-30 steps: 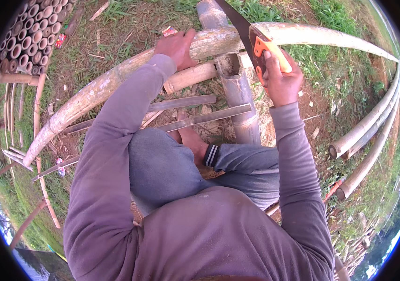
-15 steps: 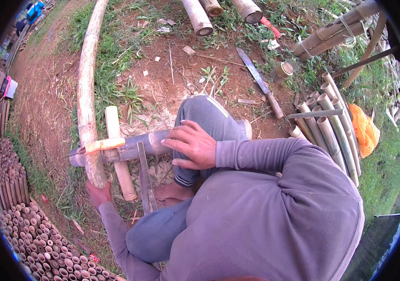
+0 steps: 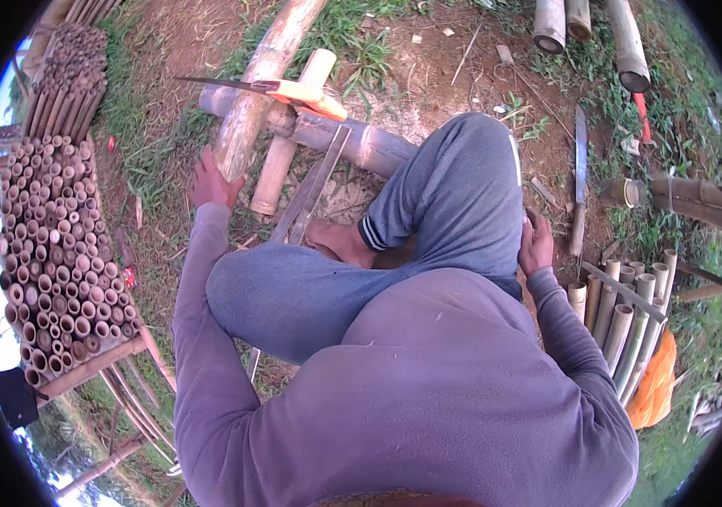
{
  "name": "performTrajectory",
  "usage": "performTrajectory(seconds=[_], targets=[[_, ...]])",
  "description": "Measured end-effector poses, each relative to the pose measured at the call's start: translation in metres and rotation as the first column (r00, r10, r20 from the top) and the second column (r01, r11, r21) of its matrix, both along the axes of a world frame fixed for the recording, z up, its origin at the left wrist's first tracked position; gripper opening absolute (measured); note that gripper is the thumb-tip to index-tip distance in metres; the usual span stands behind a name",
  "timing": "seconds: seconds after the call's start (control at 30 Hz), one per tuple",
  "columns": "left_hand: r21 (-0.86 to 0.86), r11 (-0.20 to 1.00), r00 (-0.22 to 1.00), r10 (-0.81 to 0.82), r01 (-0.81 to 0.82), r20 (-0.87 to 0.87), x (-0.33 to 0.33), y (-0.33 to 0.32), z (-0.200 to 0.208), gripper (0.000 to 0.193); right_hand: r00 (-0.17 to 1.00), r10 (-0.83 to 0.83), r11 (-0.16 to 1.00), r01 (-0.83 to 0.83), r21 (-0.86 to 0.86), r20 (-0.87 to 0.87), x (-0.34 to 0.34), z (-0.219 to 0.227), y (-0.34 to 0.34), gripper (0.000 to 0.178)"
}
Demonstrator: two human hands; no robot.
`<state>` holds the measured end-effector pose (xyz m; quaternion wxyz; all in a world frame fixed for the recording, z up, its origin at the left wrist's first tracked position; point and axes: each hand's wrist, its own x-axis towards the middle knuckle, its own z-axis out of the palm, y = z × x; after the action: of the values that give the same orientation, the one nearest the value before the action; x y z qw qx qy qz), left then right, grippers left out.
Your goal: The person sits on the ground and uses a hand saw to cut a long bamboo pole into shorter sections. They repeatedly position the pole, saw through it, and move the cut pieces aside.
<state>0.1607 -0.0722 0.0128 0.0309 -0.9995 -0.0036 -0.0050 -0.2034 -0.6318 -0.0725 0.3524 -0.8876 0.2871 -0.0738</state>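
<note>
My left hand (image 3: 213, 181) is wrapped round the near end of a long pale bamboo pole (image 3: 253, 118). The pole lies across a thicker grey bamboo length (image 3: 369, 147). On top rests a saw with an orange handle (image 3: 314, 100), its thin dark blade (image 3: 217, 82) pointing left over the pole. A short pale bamboo piece (image 3: 276, 173) lies under the saw handle, beside the pole. My right hand (image 3: 536, 242) is down beside my right thigh, fingers loosely bent and partly hidden by the leg, with nothing visible in it.
A long knife (image 3: 580, 169) lies on the ground at right. Beyond my right arm stand cut bamboo tubes (image 3: 623, 313) and an orange cloth or bag (image 3: 653, 384). Flat strips (image 3: 314, 182) lean near my foot. Stacked bamboo (image 3: 61, 253) fills a rack at left.
My right hand has moved from above my knee down to the right side of my thigh. The view has turned, and my left hand stays on the pole's end.
</note>
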Motion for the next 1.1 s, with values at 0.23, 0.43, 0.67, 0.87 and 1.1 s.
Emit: performTrajectory(seconds=[0.23, 0.43, 0.67, 0.87, 1.1], targets=[[-0.014, 0.996, 0.996, 0.083, -0.083, 0.009, -0.054, 0.032, 0.005, 0.114, 0.981, 0.059, 0.997, -0.068, 0.045, 0.186, 0.050, 0.001, -0.014, 0.046], [-0.081, 0.990, 0.992, 0.116, -0.112, 0.055, -0.098, 0.062, 0.001, 0.107, 0.936, 0.124, 0.987, -0.151, 0.060, 0.329, 0.122, 0.037, 0.003, 0.050], [-0.337, 0.942, 0.849, 0.179, -0.002, 0.497, -0.174, 0.066, -0.020, 0.052, 0.832, 0.551, 0.730, -0.447, -0.517, 0.059, 0.190, 0.095, 0.016, 0.052], [-0.741, 0.670, 0.818, 0.449, -0.042, 0.359, -0.274, 0.049, -0.100, 0.025, 0.612, 0.753, 0.495, -0.769, -0.405, -0.241, 0.277, 0.091, 0.041, 0.048], [-0.762, -0.604, 0.290, 0.704, -0.234, -0.648, -0.385, 0.019, -0.212, 0.030, 0.427, 0.761, 0.321, -0.902, -0.288, -0.488, 0.293, 0.075, 0.104, 0.046]])
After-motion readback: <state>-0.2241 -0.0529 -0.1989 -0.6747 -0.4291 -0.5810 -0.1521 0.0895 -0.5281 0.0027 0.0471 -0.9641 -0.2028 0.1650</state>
